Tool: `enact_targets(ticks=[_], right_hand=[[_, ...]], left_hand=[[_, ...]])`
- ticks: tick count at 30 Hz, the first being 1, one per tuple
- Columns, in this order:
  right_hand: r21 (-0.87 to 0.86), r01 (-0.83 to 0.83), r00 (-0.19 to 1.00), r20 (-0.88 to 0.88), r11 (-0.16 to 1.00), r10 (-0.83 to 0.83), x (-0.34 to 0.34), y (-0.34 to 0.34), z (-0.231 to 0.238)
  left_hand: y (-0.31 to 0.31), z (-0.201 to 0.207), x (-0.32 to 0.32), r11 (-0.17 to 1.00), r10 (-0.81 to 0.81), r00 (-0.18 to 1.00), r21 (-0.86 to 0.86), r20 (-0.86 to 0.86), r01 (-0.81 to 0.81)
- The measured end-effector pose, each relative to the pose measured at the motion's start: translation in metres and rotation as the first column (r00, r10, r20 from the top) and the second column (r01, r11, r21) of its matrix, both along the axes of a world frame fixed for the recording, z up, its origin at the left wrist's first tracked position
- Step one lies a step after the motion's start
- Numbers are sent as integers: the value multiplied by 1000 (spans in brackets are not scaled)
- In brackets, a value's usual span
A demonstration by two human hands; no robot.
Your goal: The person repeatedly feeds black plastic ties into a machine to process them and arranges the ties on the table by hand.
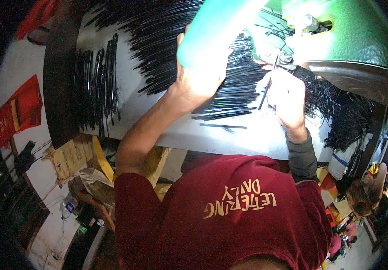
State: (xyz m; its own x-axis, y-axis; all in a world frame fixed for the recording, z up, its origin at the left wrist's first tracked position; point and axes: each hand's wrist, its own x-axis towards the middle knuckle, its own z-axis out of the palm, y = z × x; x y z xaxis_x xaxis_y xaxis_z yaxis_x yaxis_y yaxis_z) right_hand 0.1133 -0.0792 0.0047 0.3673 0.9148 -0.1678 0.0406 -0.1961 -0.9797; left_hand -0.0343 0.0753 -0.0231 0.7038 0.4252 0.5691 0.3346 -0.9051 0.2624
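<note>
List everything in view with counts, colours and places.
Strip spread: many, black, table centre
Strip row: many, black, table left
Strip heap: many, black, table right
Loose strip: one, black, near edge
Held strip: one, black, right grip
Worktable: one, white, centre
Machine: one, green, upper right
Curved part: one, pale green, top centre
Sheet: one, red and yellow, far left
Clutter: uncountable, mixed, both lower sides
Shirt: one, maroon, lower centre
Sleeve: one, grey, right forearm
Left grip: one, partly behind curved part
Right grip: one, bare, right-centre
</note>
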Motion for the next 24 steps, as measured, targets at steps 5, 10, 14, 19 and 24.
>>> enact_targets(ticks=[5, 10, 14, 19, 24], right_hand=[[32, 135, 989, 58, 990, -136, 1, 0, -1], [143, 177, 961, 189, 974, -203, 6, 0, -13], [89, 252, 964, 62, 964, -258, 9, -3, -14], [122, 242, 966, 59, 963, -250, 11, -2, -17], [116, 204, 973, 83, 972, -214, 11, 0, -13]], left_hand=[[-26, 14, 6, 986, -77, 978, -129, 194, 103], [-57, 20, 28, 440, -230, 909, -797, 346, 415], [-58, 17, 34, 623, -239, 928, -689, 284, 371], [-58, 11, 37, 797, -267, 922, -474, 280, 375], [-58, 2, 36, 858, -253, 884, -331, 392, 392]])
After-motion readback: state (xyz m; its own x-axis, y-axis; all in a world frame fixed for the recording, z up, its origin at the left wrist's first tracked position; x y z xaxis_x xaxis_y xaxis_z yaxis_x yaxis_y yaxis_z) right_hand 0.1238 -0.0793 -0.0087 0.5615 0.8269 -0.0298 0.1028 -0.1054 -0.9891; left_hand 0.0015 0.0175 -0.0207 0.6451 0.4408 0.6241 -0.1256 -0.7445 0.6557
